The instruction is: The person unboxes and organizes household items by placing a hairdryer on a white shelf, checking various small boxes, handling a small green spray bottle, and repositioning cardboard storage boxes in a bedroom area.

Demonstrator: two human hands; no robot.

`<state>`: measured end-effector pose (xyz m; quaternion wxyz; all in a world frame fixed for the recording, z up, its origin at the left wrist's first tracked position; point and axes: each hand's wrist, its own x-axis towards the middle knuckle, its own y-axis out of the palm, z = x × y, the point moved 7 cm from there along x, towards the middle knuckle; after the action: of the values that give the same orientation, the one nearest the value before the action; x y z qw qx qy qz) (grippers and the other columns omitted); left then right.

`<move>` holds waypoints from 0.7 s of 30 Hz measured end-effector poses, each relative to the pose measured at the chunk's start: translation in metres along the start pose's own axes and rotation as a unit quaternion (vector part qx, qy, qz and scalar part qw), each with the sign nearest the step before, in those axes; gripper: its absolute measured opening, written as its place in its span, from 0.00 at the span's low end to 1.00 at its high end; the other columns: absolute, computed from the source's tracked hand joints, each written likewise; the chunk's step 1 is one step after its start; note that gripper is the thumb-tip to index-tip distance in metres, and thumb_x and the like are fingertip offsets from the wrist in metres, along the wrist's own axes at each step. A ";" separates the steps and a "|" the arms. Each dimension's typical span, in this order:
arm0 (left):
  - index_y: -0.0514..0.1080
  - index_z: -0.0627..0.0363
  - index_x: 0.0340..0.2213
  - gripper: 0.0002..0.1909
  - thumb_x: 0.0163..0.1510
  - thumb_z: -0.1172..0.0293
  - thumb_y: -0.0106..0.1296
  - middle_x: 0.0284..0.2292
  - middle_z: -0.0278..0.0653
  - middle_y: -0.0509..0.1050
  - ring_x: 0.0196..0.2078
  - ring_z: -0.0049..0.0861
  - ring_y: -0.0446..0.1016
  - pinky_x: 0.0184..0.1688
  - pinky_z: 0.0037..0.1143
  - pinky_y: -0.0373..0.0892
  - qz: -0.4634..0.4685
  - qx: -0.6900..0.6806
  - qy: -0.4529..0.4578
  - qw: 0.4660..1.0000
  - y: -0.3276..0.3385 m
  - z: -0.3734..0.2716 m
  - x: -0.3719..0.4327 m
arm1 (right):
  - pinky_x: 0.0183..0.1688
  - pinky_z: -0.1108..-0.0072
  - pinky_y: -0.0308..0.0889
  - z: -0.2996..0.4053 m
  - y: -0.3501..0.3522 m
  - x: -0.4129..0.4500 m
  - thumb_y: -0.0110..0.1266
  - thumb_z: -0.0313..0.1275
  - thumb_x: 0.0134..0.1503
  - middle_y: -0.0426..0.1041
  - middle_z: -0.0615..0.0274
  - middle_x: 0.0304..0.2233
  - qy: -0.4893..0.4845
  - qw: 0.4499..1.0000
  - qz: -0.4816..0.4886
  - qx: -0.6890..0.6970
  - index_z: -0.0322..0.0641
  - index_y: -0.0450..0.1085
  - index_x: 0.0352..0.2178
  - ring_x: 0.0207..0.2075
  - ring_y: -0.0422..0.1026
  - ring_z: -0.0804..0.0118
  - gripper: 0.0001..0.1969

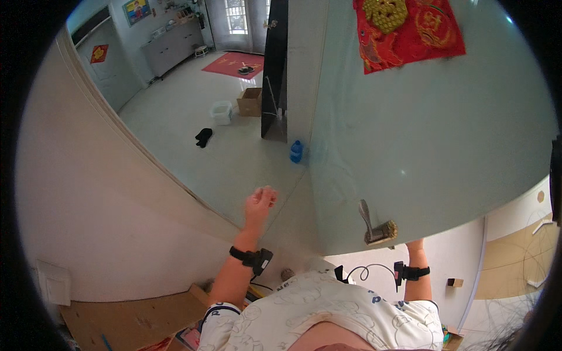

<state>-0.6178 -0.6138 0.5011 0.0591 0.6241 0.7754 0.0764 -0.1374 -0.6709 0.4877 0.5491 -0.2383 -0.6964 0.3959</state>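
Observation:
My left hand point(261, 198) is out in front of the doorway with its fingers curled in, and nothing shows in it. My right hand point(415, 244) is mostly hidden behind the edge of a pale green door point(421, 131); whether it grips that edge cannot be seen. On the door's near face, a metal lever handle point(365, 215) juts from a brass-coloured fitting point(382, 232), left of my right hand. Black straps with small devices circle both wrists. A red cloth hanging point(421, 35) with a gold ornament point(385, 14) is fixed higher on the door.
Beyond the doorway, a blue plastic bottle point(296, 152) stands by the door frame. Black socks point(203, 137), a clear plastic tub point(221, 112) and a cardboard box point(250, 102) are on the tiled floor. Farther off are a red mat point(235, 65) and a grey cabinet point(173, 46).

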 end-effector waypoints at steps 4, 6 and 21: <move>0.70 0.60 0.26 0.17 0.54 0.58 0.42 0.24 0.33 0.70 0.26 0.17 0.66 0.31 0.20 0.63 0.058 0.055 -0.060 0.995 0.024 0.033 0.037 | 0.44 0.73 0.60 -0.038 0.007 -0.018 0.49 0.31 0.49 0.70 0.58 0.35 0.113 0.994 0.008 0.008 0.37 0.67 0.36 0.39 0.66 0.60 0.13; 0.69 0.61 0.26 0.18 0.54 0.57 0.42 0.24 0.33 0.70 0.27 0.18 0.66 0.31 0.20 0.63 0.072 0.055 -0.065 0.994 0.050 0.034 0.050 | 0.44 0.74 0.61 -0.059 0.005 -0.036 0.49 0.31 0.49 0.70 0.58 0.35 0.172 0.985 0.014 -0.014 0.37 0.67 0.36 0.39 0.66 0.60 0.13; 0.69 0.64 0.30 0.21 0.53 0.54 0.42 0.26 0.37 0.71 0.30 0.21 0.67 0.33 0.22 0.64 0.348 0.130 -0.079 0.925 0.196 0.078 0.203 | 0.43 0.74 0.61 -0.062 0.044 -0.115 0.49 0.32 0.49 0.70 0.58 0.34 0.528 0.832 0.149 -0.084 0.37 0.68 0.36 0.38 0.67 0.61 0.13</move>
<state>-0.4588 -0.3705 0.4629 0.0084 0.8610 0.5050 -0.0594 -0.0508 -0.7157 0.3908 0.7454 -0.5575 -0.2868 0.2265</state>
